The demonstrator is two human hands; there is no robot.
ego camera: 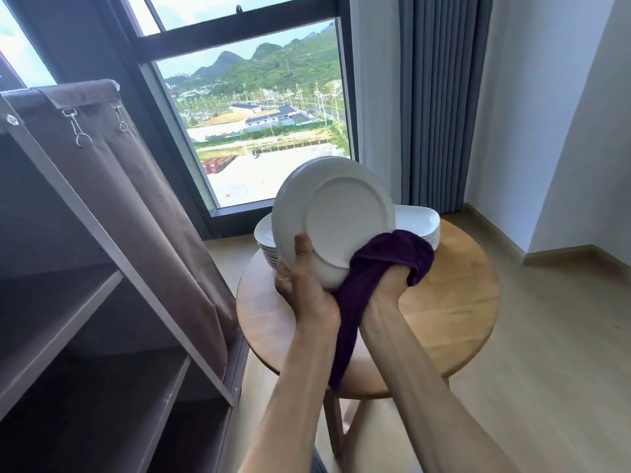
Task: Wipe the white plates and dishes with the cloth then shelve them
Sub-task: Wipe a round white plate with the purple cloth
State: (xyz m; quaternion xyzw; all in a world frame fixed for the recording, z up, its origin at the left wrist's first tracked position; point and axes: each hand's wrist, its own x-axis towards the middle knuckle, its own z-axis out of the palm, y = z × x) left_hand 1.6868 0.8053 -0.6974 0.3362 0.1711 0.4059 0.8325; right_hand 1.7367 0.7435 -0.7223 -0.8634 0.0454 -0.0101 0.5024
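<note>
White plate (336, 213), held up above the round wooden surface (454, 302), is turned so its underside with the raised foot ring faces the camera, tilted a little to the left. Its lower left rim is pinched by the left hand (300, 285): the thumb lies flat up the near face, and the other fingers curl behind the rim out of sight. Against the plate's lower right edge the right hand (389, 285) presses a dark purple cloth (386, 257); the cloth is bunched over that hand, hiding its fingers, so how they are clenched cannot be told, though the cloth clearly rides on them. A long tail of the cloth hangs down between the two forearms, toward the near edge of the surface. Behind the held plate, on the far part of the surface, stand two stacks of white dishes: a stack (264, 245) peeking out at the left, and a taller stack (421, 223) at the right. To the left stands a brown fabric shelf unit (102, 302) with its cover rolled up at the top. Beyond is a tall window (259, 124), with grey curtains (440, 97) to its right.
</note>
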